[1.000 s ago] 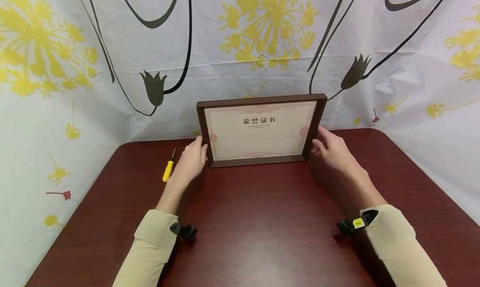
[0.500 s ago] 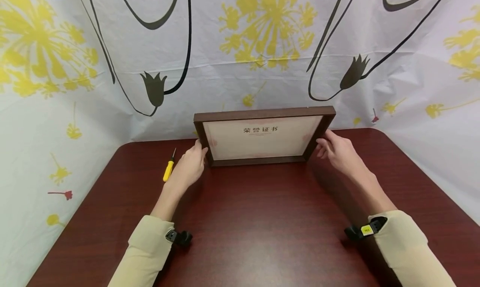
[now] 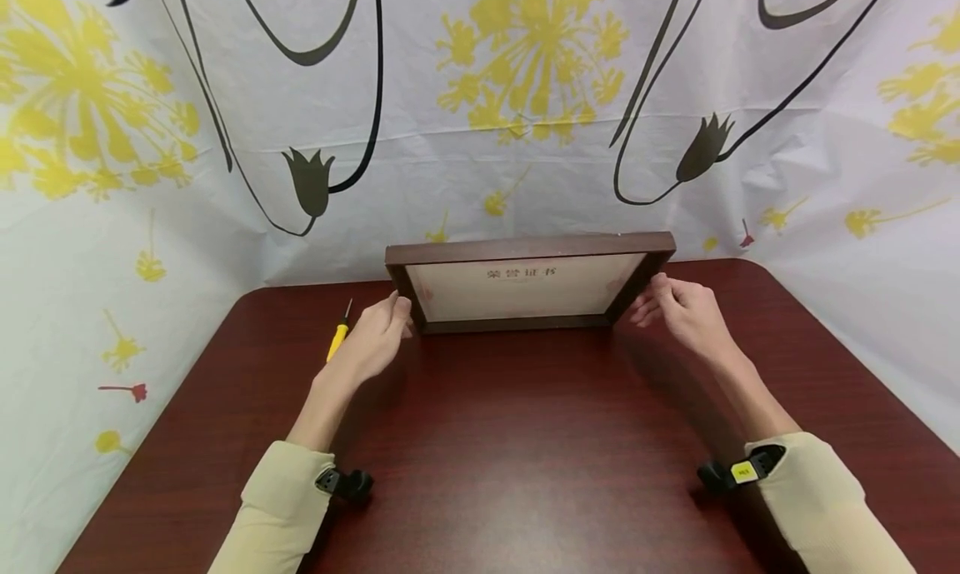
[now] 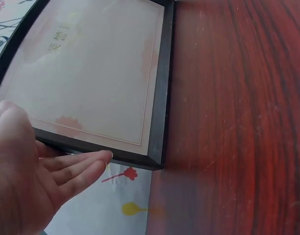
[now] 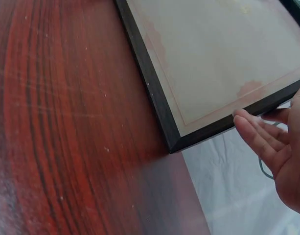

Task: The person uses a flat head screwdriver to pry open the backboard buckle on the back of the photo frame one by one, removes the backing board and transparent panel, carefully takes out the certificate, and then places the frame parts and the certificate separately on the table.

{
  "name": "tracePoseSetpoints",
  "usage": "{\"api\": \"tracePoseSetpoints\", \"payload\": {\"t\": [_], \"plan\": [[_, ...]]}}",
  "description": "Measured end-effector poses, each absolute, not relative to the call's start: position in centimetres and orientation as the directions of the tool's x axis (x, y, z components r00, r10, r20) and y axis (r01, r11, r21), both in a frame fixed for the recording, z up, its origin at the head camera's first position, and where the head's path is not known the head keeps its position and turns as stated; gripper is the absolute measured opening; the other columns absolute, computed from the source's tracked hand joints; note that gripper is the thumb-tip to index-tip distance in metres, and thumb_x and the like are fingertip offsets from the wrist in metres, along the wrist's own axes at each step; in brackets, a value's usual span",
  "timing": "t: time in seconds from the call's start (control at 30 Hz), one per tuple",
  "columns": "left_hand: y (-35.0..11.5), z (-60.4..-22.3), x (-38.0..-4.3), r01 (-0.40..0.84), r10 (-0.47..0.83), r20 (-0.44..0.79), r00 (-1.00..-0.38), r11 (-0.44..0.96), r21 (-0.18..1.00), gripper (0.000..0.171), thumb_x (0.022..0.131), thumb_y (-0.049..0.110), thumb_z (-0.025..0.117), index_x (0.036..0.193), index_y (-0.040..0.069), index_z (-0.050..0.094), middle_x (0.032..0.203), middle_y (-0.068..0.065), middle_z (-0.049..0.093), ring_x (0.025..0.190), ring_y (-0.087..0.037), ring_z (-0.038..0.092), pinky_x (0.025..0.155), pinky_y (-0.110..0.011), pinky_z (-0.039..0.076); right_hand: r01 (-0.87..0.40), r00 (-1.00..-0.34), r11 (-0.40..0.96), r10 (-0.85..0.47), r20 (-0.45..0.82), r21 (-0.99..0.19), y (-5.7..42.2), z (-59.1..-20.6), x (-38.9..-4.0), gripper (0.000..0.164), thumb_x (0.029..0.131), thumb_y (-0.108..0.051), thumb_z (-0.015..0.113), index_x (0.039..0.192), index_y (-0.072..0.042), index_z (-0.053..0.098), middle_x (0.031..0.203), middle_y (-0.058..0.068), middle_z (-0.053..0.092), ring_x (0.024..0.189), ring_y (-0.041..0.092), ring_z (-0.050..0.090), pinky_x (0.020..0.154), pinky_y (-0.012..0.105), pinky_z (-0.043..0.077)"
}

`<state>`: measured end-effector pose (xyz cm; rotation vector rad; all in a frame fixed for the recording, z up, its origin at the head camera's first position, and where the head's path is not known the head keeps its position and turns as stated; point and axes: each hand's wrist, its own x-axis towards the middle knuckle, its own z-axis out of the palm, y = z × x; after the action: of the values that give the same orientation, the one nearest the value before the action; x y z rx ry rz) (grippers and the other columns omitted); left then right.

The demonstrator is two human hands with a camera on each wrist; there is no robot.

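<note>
A dark brown picture frame (image 3: 529, 247) stands on its long bottom edge near the back of the table, its top leaning toward me. Inside it is a pale certificate (image 3: 517, 296) with pink ornaments and a line of dark characters. My left hand (image 3: 377, 336) holds the frame's left side, thumb over the front and the other fingers along the outer edge in the left wrist view. On the opposite side my right hand (image 3: 688, 314) holds the right edge, with fingertips (image 5: 242, 117) against the dark border in the right wrist view.
A screwdriver (image 3: 339, 339) with a yellow handle lies left of my left hand, partly covered by it. The reddish-brown table (image 3: 525, 441) ends at a white cloth (image 3: 465, 166) printed with flowers, close behind the frame.
The picture frame's top has tipped toward me and down while its bottom edge stays in place. Both hands have moved slightly lower with its sides, the right also outward.
</note>
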<state>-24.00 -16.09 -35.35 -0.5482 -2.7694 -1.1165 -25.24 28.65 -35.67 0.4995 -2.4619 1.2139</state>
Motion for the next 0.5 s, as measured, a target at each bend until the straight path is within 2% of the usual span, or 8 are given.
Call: {"api": "tracePoseSetpoints", "payload": {"t": [0.1, 0.17, 0.3, 0.5], "plan": [[-16.2, -35.6, -23.6, 0.36, 0.265, 0.246, -0.932, 0.606, 0.709, 0.085, 0.108, 0.054, 0.01, 0.114, -0.011, 0.064, 0.095, -0.017, 0.07, 0.09, -0.036, 0.068, 0.09, -0.049, 0.051, -0.424, -0.897, 0.556, -0.154, 0.414, -0.715, 28.7, -35.4, -24.8, 0.067, 0.113, -0.036, 0.027, 0.092, 0.011, 0.071, 0.076, 0.017, 0.074, 0.064, 0.016, 0.073, 0.071, 0.015, 0.05], [-16.2, -35.6, -23.4, 0.353, 0.253, 0.25, -0.935, 0.577, 0.736, 0.089, 0.107, 0.056, 0.007, 0.104, -0.009, 0.068, 0.095, -0.018, 0.072, 0.09, -0.039, 0.069, 0.088, -0.049, 0.052, -0.413, -0.907, 0.524, -0.165, 0.387, -0.745, 28.7, -35.2, -24.5, 0.072, 0.113, -0.038, 0.023, 0.095, 0.014, 0.07, 0.08, 0.021, 0.074, 0.066, 0.019, 0.074, 0.072, 0.016, 0.051], [-16.2, -35.5, -22.7, 0.323, 0.259, 0.209, -0.943, 0.566, 0.759, 0.092, 0.106, 0.055, 0.001, 0.114, -0.009, 0.066, 0.103, -0.02, 0.073, 0.097, -0.039, 0.07, 0.095, -0.052, 0.049, -0.372, -0.927, 0.518, -0.164, 0.338, -0.77, 28.7, -34.8, -23.9, 0.073, 0.113, -0.036, 0.02, 0.099, 0.015, 0.071, 0.085, 0.025, 0.073, 0.07, 0.019, 0.074, 0.075, 0.014, 0.051], [-16.2, -35.4, -21.7, 0.257, 0.285, 0.116, -0.952, 0.533, 0.806, 0.097, 0.104, 0.057, -0.006, 0.126, -0.013, 0.058, 0.117, -0.025, 0.069, 0.109, -0.039, 0.067, 0.107, -0.056, 0.039, -0.332, -0.94, 0.588, -0.137, 0.313, -0.738, 28.7, -34.6, -22.8, 0.059, 0.111, -0.021, 0.026, 0.101, 0.014, 0.072, 0.088, 0.022, 0.074, 0.074, 0.01, 0.073, 0.076, 0.01, 0.048]]}}
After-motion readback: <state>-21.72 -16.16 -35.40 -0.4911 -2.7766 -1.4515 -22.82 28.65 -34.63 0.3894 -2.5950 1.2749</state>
